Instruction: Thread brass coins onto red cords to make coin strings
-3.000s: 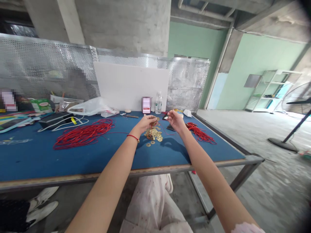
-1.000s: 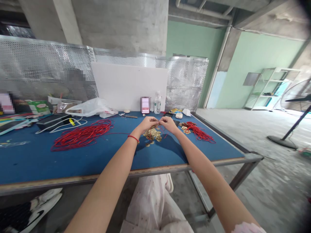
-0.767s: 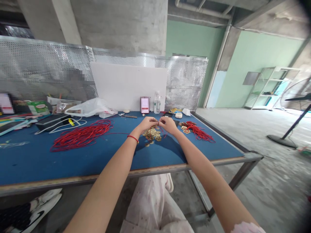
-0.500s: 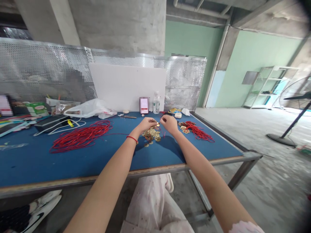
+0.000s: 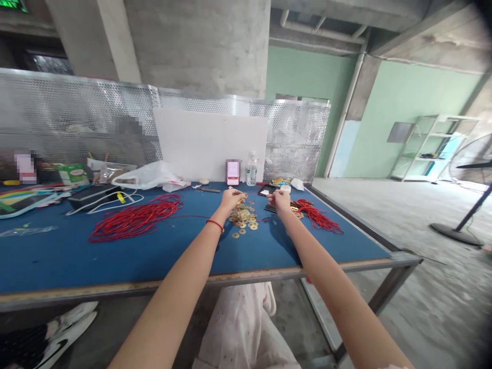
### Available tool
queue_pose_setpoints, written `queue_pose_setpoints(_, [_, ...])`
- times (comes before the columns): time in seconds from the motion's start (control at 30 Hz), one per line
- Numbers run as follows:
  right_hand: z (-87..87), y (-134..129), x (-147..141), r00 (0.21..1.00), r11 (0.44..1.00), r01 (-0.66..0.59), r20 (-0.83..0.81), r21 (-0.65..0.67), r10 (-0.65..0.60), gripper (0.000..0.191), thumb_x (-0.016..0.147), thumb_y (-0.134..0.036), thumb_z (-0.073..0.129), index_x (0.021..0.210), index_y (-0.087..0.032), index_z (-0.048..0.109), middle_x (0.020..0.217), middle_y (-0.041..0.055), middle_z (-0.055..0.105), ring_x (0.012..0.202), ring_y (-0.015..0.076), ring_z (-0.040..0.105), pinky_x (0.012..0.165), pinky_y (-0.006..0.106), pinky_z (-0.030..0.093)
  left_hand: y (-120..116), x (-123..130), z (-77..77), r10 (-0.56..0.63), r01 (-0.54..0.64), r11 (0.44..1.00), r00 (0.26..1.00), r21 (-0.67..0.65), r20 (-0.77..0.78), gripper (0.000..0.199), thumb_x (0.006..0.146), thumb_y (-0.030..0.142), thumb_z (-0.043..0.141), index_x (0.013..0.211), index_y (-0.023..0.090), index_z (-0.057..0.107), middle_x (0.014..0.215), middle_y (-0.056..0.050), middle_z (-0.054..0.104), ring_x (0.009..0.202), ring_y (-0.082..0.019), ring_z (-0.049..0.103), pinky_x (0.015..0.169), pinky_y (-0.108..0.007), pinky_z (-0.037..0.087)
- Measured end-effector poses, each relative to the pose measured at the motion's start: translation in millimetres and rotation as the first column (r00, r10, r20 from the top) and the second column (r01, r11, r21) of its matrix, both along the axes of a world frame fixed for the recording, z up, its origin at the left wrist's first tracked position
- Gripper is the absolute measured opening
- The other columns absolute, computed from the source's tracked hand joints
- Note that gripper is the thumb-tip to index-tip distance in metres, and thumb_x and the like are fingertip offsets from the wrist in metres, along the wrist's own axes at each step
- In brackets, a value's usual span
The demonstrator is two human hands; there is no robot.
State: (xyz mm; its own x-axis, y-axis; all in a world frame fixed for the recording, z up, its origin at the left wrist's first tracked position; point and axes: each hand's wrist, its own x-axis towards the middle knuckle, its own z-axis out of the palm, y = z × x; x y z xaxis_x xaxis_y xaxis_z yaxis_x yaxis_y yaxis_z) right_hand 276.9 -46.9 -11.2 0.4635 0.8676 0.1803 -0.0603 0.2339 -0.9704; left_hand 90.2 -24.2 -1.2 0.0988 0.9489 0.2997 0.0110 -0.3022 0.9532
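Observation:
My left hand is closed in a pinch above the upper left of a pile of brass coins; a small coin-like piece shows at its fingertips. To the right, my right hand is also pinched, apart from the left one; what it holds is too small to name. A thin red cord runs from the left side to the coins. The large bundle of red cord lies left of my hands. Beyond my right wrist, a smaller red cord bundle rests beside more coins.
A phone and clear bottles stand at the back of the blue table. Behind my right hand lie a dark flat object and small packets. At the left are a plastic bag, a black box and white cable.
My hands have moved apart, the right one moving right, away from the left one and the coin pile. The whole view has shifted slightly.

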Motion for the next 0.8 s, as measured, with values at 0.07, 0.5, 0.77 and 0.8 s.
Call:
queue_pose_setpoints(0.07, [-0.1,-4.2,-5.8,0.99,1.0,-0.018,0.142,-0.007,0.019,0.027,0.072,-0.01,0.046,0.095,-0.022,0.04,0.064,-0.0033,0.064,0.049,0.0122,0.057,0.048,0.023,0.046,-1.3,0.2,0.3,0.037,-0.037,0.999,0.999,-0.014,0.019,0.01,0.059,0.015,0.072,0.061,0.012,0.063,0.058,-0.005,0.061,0.055,-0.016,0.059,0.056,-0.025,0.043])
queue_pose_setpoints(0.5, [5.7,-22.8,-25.0,0.704,0.725,-0.688,0.263,0.02,0.66,0.019,0.072,-0.025,0.064,0.088,-0.019,0.056,0.082,0.0022,0.069,0.073,0.0126,0.062,0.071,0.025,0.047,-0.8,-2.7,-1.4,0.04,-0.03,0.997,0.987,-0.066,0.155,0.016,0.056,0.018,0.075,0.063,0.012,0.061,0.06,-0.003,0.061,0.054,-0.014,0.058,0.053,-0.023,0.041])
queue_pose_setpoints(0.77, [17.4,-21.5,-0.5,0.768,0.755,-0.598,-0.076,0.268,0.636,0.034,0.066,-0.027,0.076,0.098,-0.025,0.065,0.107,0.0006,0.07,0.091,0.0123,0.065,0.082,0.026,0.051,-2.1,-6.6,-0.5,-0.059,0.11,0.979,0.959,-0.172,0.278,0.022,0.055,0.018,0.078,0.07,0.011,0.064,0.068,-0.005,0.064,0.059,-0.012,0.058,0.057,-0.021,0.043])
queue_pose_setpoints(0.8, [16.3,-19.5,1.2,0.788,0.779,-0.564,-0.105,0.274,0.607,0.033,0.067,-0.027,0.076,0.097,-0.025,0.066,0.106,0.0005,0.07,0.09,0.0118,0.066,0.082,0.025,0.051,-2.3,-6.5,-0.6,-0.061,0.109,0.98,0.96,-0.166,0.273,0.022,0.055,0.018,0.079,0.07,0.011,0.065,0.069,-0.005,0.064,0.06,-0.011,0.058,0.058,-0.021,0.043])
